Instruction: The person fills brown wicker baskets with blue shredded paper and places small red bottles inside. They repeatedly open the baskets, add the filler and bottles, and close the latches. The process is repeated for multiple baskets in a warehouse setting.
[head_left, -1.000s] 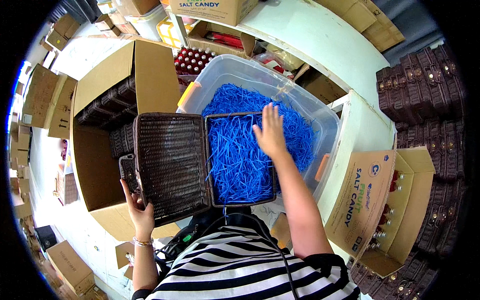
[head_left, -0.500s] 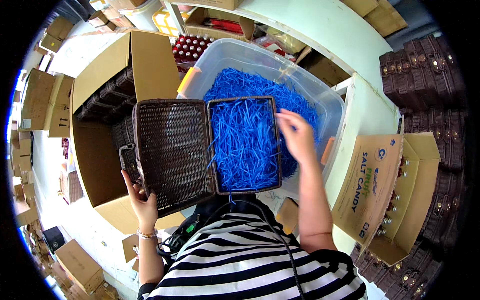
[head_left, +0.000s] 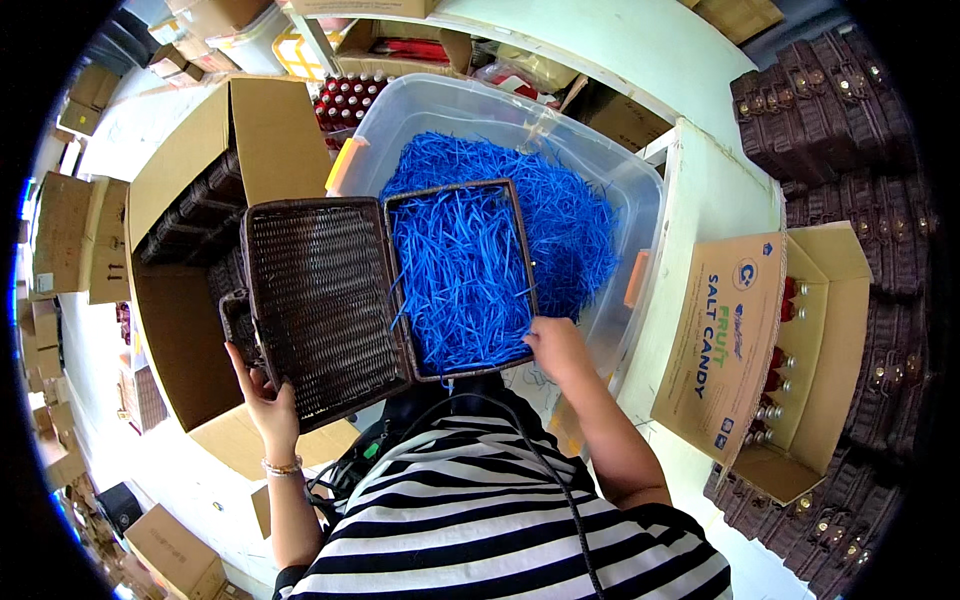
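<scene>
An open dark brown wicker case lies spread in front of me, its lid to the left and its tray half to the right. Blue shredded paper fills the tray, with a few strands poking over the rim. My left hand grips the lid's outer lower-left edge, below the case handle, thumb and fingers around it. At the tray's lower right corner, my right hand is closed on the rim, its fingertips partly hidden inside by the paper.
Behind the case stands a clear plastic tub holding more blue shreds. At left, a tall carton contains wicker cases. An open carton of bottles is at right, near stacked wicker cases. Red bottles stand behind.
My right hand has come down from the tray's upper right side to its lower right corner and closed there. The left hand still holds the lid. The whole view has shifted slightly.
</scene>
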